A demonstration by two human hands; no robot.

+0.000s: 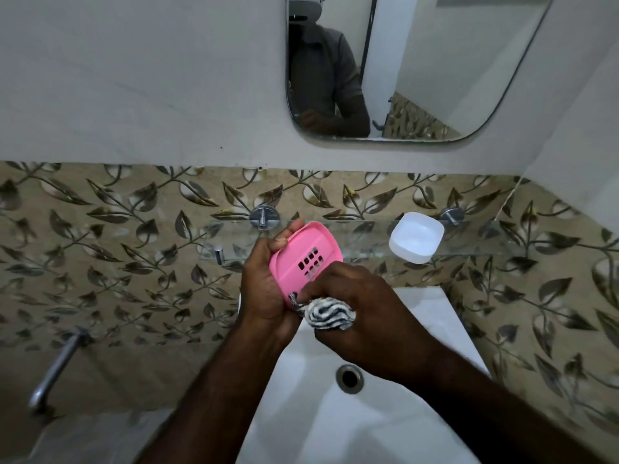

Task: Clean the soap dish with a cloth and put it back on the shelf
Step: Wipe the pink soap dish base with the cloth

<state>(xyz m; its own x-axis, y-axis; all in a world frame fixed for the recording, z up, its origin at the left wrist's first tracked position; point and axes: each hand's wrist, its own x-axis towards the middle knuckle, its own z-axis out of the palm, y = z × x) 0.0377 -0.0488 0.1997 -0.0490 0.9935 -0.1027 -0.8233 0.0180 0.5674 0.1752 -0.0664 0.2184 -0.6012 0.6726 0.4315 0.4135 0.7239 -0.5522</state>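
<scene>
Just pink soap dish (300, 250), striped cloth (330, 313)

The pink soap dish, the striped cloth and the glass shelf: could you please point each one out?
pink soap dish (290, 251), head view, flat face left of its drain slots.
striped cloth (330, 314), head view, bunched folds at its middle.
glass shelf (485, 239), head view, bare glass near its right end.

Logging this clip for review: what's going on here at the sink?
A person works over a white sink. The left hand holds a pink soap dish tilted above it; the right hand grips a striped cloth and presses it to the dish's lower edge. A white tub sits on the glass shelf.
</scene>
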